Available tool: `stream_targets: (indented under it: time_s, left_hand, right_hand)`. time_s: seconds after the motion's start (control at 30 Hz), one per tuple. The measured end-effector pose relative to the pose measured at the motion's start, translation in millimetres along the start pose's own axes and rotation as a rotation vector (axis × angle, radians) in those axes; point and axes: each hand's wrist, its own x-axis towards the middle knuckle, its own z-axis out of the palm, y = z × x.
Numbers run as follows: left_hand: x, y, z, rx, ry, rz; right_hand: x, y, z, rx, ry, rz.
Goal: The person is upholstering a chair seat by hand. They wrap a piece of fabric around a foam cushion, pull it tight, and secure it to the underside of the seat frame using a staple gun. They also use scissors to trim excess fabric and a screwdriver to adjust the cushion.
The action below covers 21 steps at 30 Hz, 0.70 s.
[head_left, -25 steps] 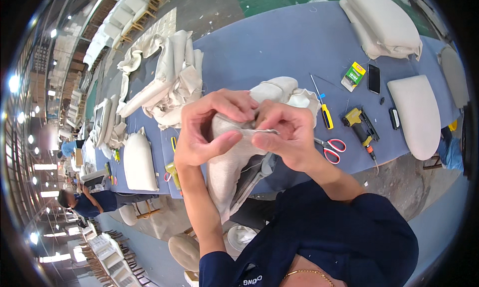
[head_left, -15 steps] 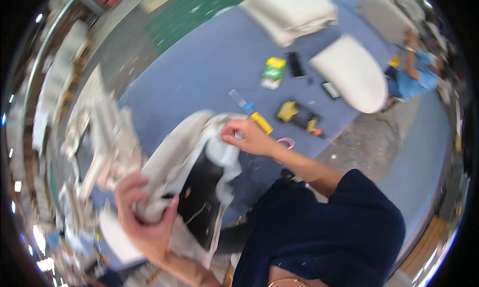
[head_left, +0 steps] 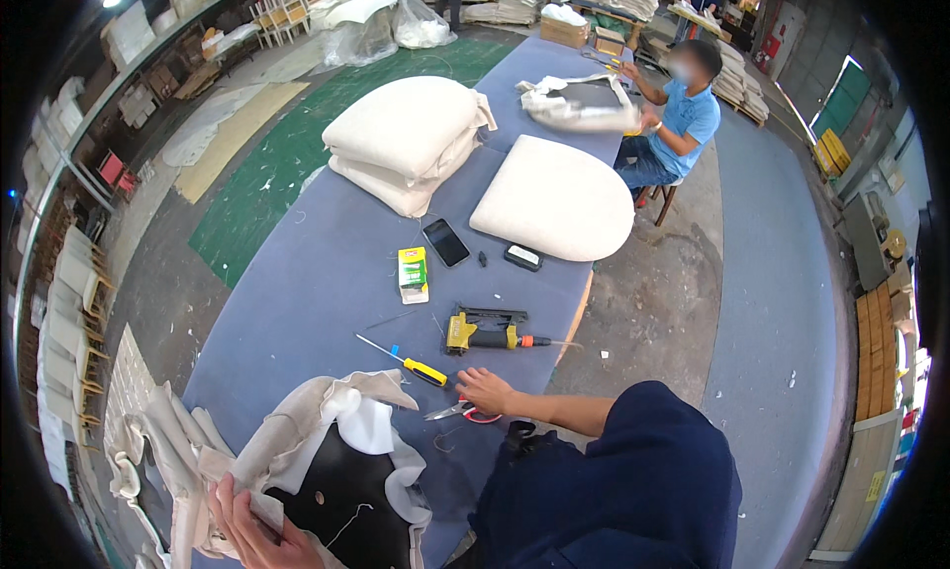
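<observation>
A seat cushion with a black underside board (head_left: 341, 490) lies bottom up near me, its cream fabric cover (head_left: 287, 426) folded loosely round the edge and white padding (head_left: 361, 423) showing. My left hand (head_left: 252, 531) grips the cover at the near left side, fingers bent over the cloth. At the table's right edge, my right hand (head_left: 485, 391) has its fingers apart, just above the red-handled scissors (head_left: 479, 415); it does not visibly hold them. A yellow-handled screwdriver (head_left: 424, 372) lies just left of that hand. Farther off rests a yellow and black staple gun (head_left: 485, 332).
The blue-grey table (head_left: 287, 317) also bears a green and yellow box (head_left: 413, 276), a phone (head_left: 446, 242), a finished cushion (head_left: 554, 198) and stacked cushions (head_left: 406, 134). Loose fabric (head_left: 178, 450) is heaped at left. A co-worker in blue (head_left: 688, 114) sits at the far right side.
My right hand has left the cushion cover and moved right to the scissors. My left hand has closed on the cover. The view has tilted up, showing more of the room.
</observation>
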Motion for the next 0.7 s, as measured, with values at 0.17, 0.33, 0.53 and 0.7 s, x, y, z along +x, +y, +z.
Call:
stream_targets:
  time_s: [0.17,0.33,0.53,0.7]
  left_hand:
    - [-9.3,-7.6,-6.9,0.023,0.041,0.032]
    - [-22.2,-22.3,-3.6,-0.02,0.049,-0.079]
    - [-28.6,-27.6,-3.9,-0.123,0.105,-0.164]
    - [-32.4,-31.9,-8.2,-0.091,0.197,0.015]
  right_hand:
    - [5.5,-13.7,-11.6,0.137,-0.221,0.069]
    - [-7.8,-8.2,-0.2,0.071,-0.114,0.037]
    - [-1.2,11.2,-18.4,0.647,-0.484,0.086]
    - [-17.9,21.4,-93.3,1.535,-0.639,0.134]
